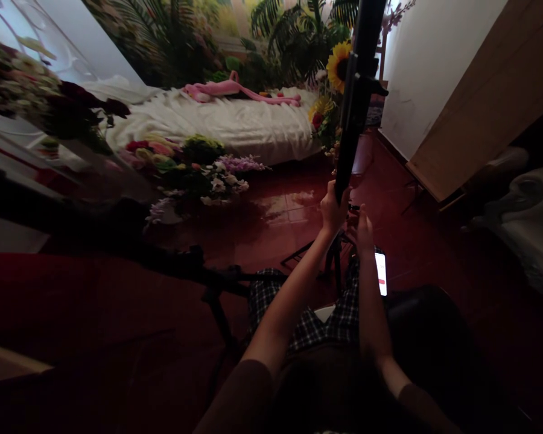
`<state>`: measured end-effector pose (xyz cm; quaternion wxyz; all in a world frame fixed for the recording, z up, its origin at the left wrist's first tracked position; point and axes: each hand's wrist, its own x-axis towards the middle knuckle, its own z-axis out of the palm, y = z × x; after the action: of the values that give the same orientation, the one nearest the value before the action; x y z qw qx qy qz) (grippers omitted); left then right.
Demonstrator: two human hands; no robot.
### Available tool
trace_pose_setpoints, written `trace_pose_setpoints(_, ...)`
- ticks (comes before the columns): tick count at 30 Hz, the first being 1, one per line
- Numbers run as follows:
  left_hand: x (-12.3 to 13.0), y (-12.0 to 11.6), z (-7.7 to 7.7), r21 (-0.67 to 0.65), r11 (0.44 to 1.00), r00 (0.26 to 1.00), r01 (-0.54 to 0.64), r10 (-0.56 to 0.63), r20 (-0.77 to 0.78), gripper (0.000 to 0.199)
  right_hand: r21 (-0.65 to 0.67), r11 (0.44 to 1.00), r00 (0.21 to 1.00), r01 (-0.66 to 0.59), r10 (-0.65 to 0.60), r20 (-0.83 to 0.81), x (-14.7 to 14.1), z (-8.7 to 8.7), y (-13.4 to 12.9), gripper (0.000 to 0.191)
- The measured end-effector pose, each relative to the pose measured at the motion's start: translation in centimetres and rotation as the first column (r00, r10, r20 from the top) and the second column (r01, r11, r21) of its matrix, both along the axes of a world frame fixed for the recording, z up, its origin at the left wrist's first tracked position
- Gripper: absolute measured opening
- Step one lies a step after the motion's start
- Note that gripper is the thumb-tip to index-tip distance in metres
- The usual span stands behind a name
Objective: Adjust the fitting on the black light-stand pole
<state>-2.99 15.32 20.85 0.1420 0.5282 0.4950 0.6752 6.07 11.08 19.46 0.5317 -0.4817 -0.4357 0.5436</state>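
Note:
A tall black stand point(353, 99) rises in front of me, with its tripod legs point(336, 259) standing on the floor between my knees. My left hand point(333, 208) is wrapped round the lower end of its thick black column. Just beside it, my right hand point(362, 229) has its fingers closed at a small dark knob point(353, 208) on the stand; the dim light hides the exact grip. A phone point(381, 274) with a lit white screen lies by my right forearm, against my checked trousers point(308, 331).
Another black stand or boom point(163, 256) crosses on my left. Ahead are artificial flowers point(217, 181) and a white-draped platform point(253, 129) bearing a pink plush toy point(235, 90). A wooden panel point(475, 114) leans at right, near an ornate pale chair point(529, 211). The tiled floor is dark red.

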Motion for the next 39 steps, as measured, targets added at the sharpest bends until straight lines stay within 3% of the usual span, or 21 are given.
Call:
trace_pose_setpoints(5, -0.2, -0.4, -0.8, -0.070, 0.997, 0.999, -0.017, 0.014, -0.042, 0.028, -0.044, 0.999, 0.998, 0.009, -0.006, 0.064, 0.4, 1.8, 1.6, 0.059)
trace_pose_setpoints(11, -0.4, -0.3, -1.3, -0.110, 0.994, 0.998, -0.019, 0.011, -0.069, 0.028, 0.031, 0.986, 0.986, -0.166, 0.167, -0.022, 1.5, 2.1, 2.1, 0.048)
trace_pose_setpoints(19, -0.3, 0.1, -1.1, -0.116, 0.991, 0.993, -0.062, 0.049, -0.111, 0.028, 0.248, 0.932, 0.961, -0.263, 0.231, 0.148, 3.1, 1.9, 2.8, 0.033)
trace_pose_setpoints(22, -0.3, 0.0, -1.1, -0.122, 0.990, 0.991, -0.077, 0.063, -0.115, 0.028, 0.379, 0.890, 0.945, -0.253, 0.142, 0.295, 3.8, 1.7, 2.7, 0.024)
trace_pose_setpoints(26, -0.3, -0.1, -1.1, -0.137, 0.989, 0.991, -0.058, 0.041, -0.124, 0.028, 0.590, 0.768, 0.835, -0.250, -0.137, 0.533, 5.0, 2.3, 2.1, 0.010)
trace_pose_setpoints(29, -0.3, 0.0, -1.2, -0.144, 0.987, 0.990, -0.068, 0.049, -0.130, 0.031, 0.650, 0.673, 0.749, -0.353, -0.213, 0.627, 5.3, 4.5, 1.5, 0.007)
trace_pose_setpoints(31, -0.3, 0.1, -1.3, -0.145, 0.986, 0.988, -0.082, 0.061, -0.141, 0.032, 0.701, 0.599, 0.758, -0.387, -0.226, 0.612, 4.9, 6.9, 1.4, 0.024)
trace_pose_setpoints(34, -0.4, 0.2, -1.5, -0.138, 0.987, 0.985, -0.083, 0.061, -0.160, 0.034, 0.791, 0.526, 0.811, -0.312, -0.287, 0.510, 3.1, 11.5, 2.3, 0.057)
trace_pose_setpoints(37, -0.3, 0.3, -1.6, -0.127, 0.989, 0.986, -0.074, 0.053, -0.161, 0.034, 0.819, 0.503, 0.793, -0.277, -0.361, 0.491, 0.6, 15.6, 4.7, 0.067)
trace_pose_setpoints(39, -0.3, 0.2, -1.6, -0.113, 0.991, 0.987, -0.070, 0.053, -0.152, 0.034, 0.816, 0.511, 0.771, -0.269, -0.394, 0.501, -1.0, 17.2, 6.5, 0.069)
